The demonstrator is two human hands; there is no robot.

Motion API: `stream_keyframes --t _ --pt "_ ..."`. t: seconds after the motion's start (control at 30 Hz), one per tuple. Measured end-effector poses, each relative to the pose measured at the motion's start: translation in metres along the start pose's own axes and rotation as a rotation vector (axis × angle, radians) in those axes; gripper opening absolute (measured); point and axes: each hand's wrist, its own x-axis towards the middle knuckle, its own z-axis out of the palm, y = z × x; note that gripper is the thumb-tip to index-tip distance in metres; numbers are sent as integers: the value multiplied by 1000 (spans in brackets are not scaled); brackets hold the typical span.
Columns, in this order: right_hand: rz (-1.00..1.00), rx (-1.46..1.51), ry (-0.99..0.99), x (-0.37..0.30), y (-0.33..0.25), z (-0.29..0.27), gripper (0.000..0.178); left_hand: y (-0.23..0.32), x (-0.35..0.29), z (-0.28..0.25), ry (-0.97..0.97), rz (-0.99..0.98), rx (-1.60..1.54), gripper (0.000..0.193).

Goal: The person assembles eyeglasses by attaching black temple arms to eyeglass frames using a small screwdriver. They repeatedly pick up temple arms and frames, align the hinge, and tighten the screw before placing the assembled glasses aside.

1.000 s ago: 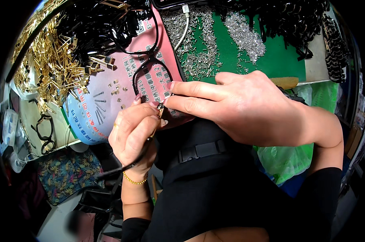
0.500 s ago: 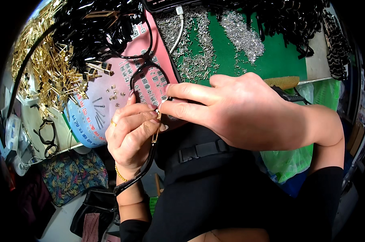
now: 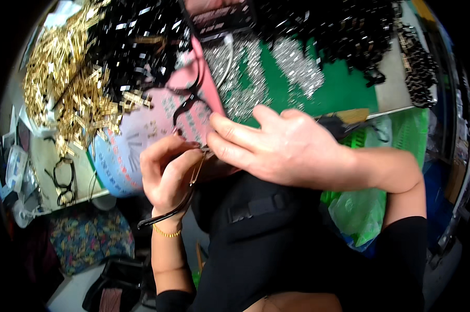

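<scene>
The black temple arm (image 3: 165,217) has swung up across the wrist, its gold end pinched in the left hand (image 3: 167,164) beside the black eyeglass frame (image 3: 191,99) over the pink mat (image 3: 212,89), the right hand (image 3: 292,145) meeting it, hold hidden from me, so the close fingerwork goes on.

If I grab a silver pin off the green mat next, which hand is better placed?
Probably your right hand: it's nearer the silver pins, though its fingers are by the black glasses frame. Your left hand lies farther off and seems to hold a temple arm.
</scene>
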Motion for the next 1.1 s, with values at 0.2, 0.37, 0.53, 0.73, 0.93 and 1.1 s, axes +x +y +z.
stream_keyframes --t 0.2,0.37,0.53,0.73,0.93,1.1 --pt "457 -126 5 -22 60 -42 26 4 6 3 132 106 57 22" --pt "394 -268 -10 17 90 -36 30 52 41 -39 257 -30 -255 18" --pt "439 -334 -11 0 108 -30 24 41 42 -102 195 -671 373 26" --pt "456 -247 184 0 91 -42 8 -54 15 -159 379 -626 1246 33" --pt "711 270 136 -38 54 -78 8 -127 4 -184 397 -337 1166 37" --pt "920 689 82 -57 27 -73 11 -71 42 -131 302 -354 586 21"
